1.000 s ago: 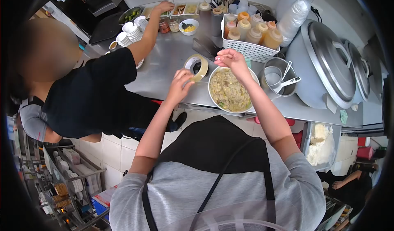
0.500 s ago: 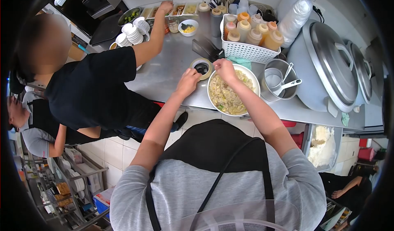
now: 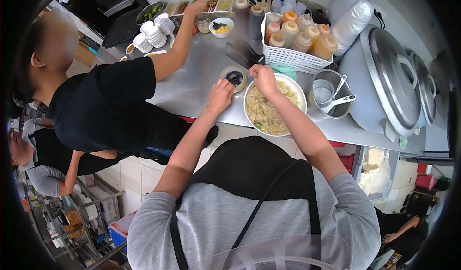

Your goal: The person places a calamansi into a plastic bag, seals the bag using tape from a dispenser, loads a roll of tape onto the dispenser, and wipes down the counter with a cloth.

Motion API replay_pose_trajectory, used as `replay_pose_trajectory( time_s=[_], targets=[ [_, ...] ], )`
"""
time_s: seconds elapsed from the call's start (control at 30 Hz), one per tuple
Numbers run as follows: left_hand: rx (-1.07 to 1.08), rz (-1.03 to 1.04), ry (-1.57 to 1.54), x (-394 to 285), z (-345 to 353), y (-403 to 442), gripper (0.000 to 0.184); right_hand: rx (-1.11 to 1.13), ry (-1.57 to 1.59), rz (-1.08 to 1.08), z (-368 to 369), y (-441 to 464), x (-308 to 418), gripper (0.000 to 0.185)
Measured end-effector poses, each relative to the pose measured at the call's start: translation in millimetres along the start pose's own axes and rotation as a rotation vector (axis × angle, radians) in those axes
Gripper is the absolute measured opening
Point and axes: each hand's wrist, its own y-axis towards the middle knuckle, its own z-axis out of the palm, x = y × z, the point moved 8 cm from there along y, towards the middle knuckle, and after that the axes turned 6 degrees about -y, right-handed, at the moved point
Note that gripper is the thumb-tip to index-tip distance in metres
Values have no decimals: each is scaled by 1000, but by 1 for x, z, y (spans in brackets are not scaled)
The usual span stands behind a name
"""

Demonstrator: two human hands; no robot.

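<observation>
A white bowl of fried rice (image 3: 269, 108) stands at the counter's front edge. My right hand (image 3: 263, 79) is over the bowl's far left rim, its fingers pinched together; what they hold, if anything, I cannot make out. Left of the bowl is a round, pale-rimmed tub (image 3: 234, 77) with black contents. My left hand (image 3: 220, 96) grips the near side of that tub, fingers curled at the rim. Just beyond my right hand lies a dark flat utensil with a black handle (image 3: 242, 54).
Squeeze bottles fill a white basket (image 3: 295, 59) behind the bowl. A steel pot (image 3: 329, 93) with white spoons and large lidded cookers (image 3: 384, 78) stand right. On the left, a co-worker in black (image 3: 103, 95) reaches toward topping trays (image 3: 197, 6), past stacked white cups (image 3: 152, 35).
My hands stay almost in place, the left at the tub and the right over the bowl. The view has shifted slightly. The co-worker's head has turned a little.
</observation>
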Motion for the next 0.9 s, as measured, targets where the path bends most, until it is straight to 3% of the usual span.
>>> replay_pose_trajectory(
  time_s=[0.33, 0.43, 0.5, 0.6, 0.7, 0.9],
  targets=[
    [51, 27, 61, -15, 1, 9, 22, 75, -100, -35, 6, 1, -5, 10],
    [148, 40, 164, -15, 11, 8, 31, 113, -125, -20, 10, 2, -9, 10],
    [194, -80, 95, -13, 10, 11, 46, 128, -133, -19, 14, 4, -13, 11],
    [96, -81, 186, -9, 12, 19, 62, 149, -110, -4, 14, 6, -12, 14],
    [264, -150, 234, 15, 41, 13, 68, 201, -135, 0, 15, 6, -8, 14],
    [280, -118, 185, 7, 31, 27, 71, 165, -180, -63, 16, 10, -11, 10]
  ],
)
